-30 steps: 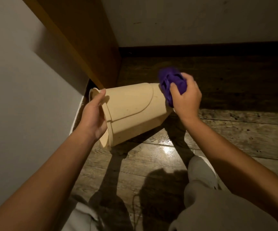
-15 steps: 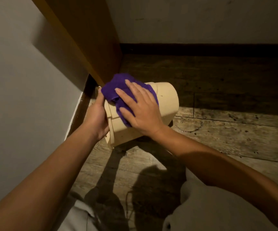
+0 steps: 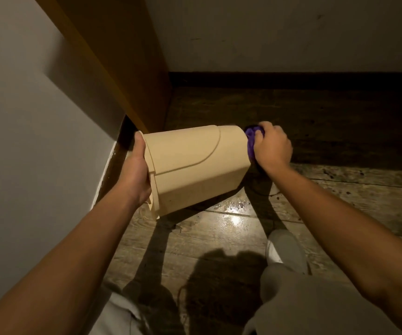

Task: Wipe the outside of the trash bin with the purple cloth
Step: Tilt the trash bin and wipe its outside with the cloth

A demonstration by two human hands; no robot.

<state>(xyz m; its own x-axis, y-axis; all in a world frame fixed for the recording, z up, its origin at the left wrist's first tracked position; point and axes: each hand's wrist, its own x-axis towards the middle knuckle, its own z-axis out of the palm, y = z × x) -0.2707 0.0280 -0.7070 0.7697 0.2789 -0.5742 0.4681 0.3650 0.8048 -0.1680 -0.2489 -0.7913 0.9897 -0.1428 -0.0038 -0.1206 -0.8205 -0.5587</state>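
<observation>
We are holding the beige trash bin (image 3: pixel 195 165) tipped on its side, raised off the wooden floor (image 3: pixel 219 238), with its open rim toward the white wall (image 3: pixel 26 141) and its base pointing away from it. Our left hand (image 3: pixel 134 172) is gripping the bin at the rim, fingers curled around the lip. Our right hand (image 3: pixel 272 147) is closed on the bunched purple cloth (image 3: pixel 252 141), pressing it against the bin's base end, the end farthest from the wall.

We are judging the bin to be light, stiff plastic: one hand at the rim is carrying it without strain. Its smooth wall will likely be slippery under a damp cloth, so the rim lip is the sound place to take hold, since it gives the fingers an edge to hook. The cloth is soft and wads easily, so we are keeping it balled in the palm. A wet, shiny patch (image 3: pixel 233 213) is showing on the floor just beneath the bin.
</observation>
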